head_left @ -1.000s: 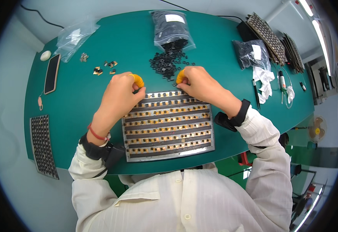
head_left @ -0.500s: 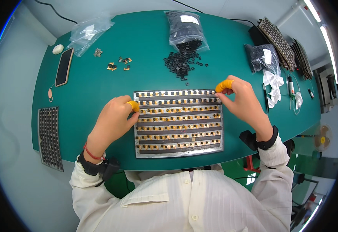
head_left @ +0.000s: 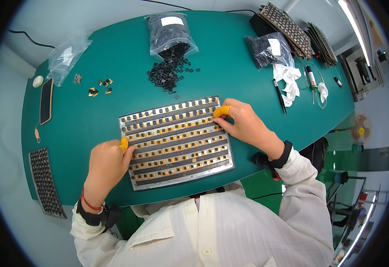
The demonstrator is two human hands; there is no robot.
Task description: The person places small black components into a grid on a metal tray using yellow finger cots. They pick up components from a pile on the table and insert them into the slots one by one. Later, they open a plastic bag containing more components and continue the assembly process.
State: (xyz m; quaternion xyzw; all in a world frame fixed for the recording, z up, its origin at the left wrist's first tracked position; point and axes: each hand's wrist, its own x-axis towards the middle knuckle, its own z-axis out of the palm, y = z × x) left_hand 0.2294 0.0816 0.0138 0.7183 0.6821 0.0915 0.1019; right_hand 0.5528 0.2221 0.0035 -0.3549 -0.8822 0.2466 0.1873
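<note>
A flat metal tray (head_left: 183,180) lies in front of me, slanting up to the right in the picture. Rows of small black parts on gold-coloured pieces fill it, with dark strips between the rows. My left hand (head_left: 107,162) is closed, thumb and forefinger pinched at the tray's left edge. My right hand (head_left: 247,122) pinches at the right end of the upper rows; what lies between its fingertips, if anything, is hidden. Yellow finger cots cover a finger of each hand. Beyond the tray, small black square parts (head_left: 163,75) spill from a clear zip bag (head_left: 170,31).
At left are a phone (head_left: 46,101), small gold-and-black pieces (head_left: 93,92), an empty-looking clear bag (head_left: 68,58) and another filled tray (head_left: 47,182). Tweezers (head_left: 280,97), white tissue (head_left: 288,82), a dispensing syringe (head_left: 311,76), a black-filled bag (head_left: 270,50) and stacked trays (head_left: 288,29) occupy the right.
Both hands have slid nearer to me along the tray's sides, the right one leaving the far right corner. My view has turned, so the whole table appears shifted left and tilted.
</note>
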